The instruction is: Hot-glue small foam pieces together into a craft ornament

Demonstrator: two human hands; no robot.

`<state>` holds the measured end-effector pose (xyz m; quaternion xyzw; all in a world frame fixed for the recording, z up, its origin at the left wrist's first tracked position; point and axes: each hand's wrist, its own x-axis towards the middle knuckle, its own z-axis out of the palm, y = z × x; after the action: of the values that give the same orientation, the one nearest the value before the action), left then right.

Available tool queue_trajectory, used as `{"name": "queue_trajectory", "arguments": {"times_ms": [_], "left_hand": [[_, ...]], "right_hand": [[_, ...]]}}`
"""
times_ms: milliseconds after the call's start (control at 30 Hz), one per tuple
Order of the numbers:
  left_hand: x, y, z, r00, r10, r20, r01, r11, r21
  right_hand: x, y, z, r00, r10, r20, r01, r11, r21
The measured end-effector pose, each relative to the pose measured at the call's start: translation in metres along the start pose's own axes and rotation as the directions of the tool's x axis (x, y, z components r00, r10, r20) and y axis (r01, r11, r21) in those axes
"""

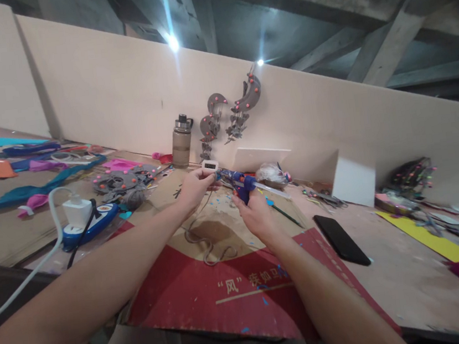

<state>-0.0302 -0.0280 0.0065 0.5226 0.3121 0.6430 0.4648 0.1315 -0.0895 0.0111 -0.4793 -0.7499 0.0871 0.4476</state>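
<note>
Blue glue gun held over the cardboard, mid-bench.
Glue gun [243, 184] sits in the right hand [254, 213], fist closed round its grip; long axis runs left-right, nozzle pointing left toward the left hand [195, 188], whose fingers pinch something too small to identify. Risk, as I judge it: nozzle that close to fingertips could burn them. Black phone [341, 239] lies right; water bottle [181, 141] far, by the wall.

Both forearms bare (no sleeves, watch or gloves).
</note>
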Motion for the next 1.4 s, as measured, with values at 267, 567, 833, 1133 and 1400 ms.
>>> {"name": "queue_trajectory", "arguments": {"times_ms": [267, 567, 833, 1133, 1400], "left_hand": [[0.0, 0.0, 0.0, 1.0, 0.011, 0.002, -0.011, 1.0, -0.004], [0.0, -0.001, -0.001, 1.0, 0.008, -0.005, -0.008, 1.0, -0.027], [0.001, 0.0, -0.003, 1.0, -0.008, -0.01, 0.007, 0.999, -0.032], [0.0, 0.011, -0.007, 0.973, 0.17, -0.156, -0.125, 0.957, 0.263], [-0.006, 0.014, -0.003, 0.861, 0.508, -0.011, -0.369, 0.64, 0.674]], "right_hand": [[-0.001, -0.002, -0.001, 1.0, 0.012, -0.011, -0.012, 1.0, -0.015], [0.0, 0.0, 0.0, 1.0, 0.021, -0.016, -0.021, 0.999, 0.033], [0.001, 0.005, 0.001, 0.998, 0.06, -0.036, -0.056, 0.991, 0.119], [0.009, 0.039, -0.008, 0.826, 0.461, 0.324, -0.555, 0.767, 0.323], [0.006, 0.049, -0.015, 0.908, 0.411, 0.085, -0.383, 0.893, -0.237]]}}
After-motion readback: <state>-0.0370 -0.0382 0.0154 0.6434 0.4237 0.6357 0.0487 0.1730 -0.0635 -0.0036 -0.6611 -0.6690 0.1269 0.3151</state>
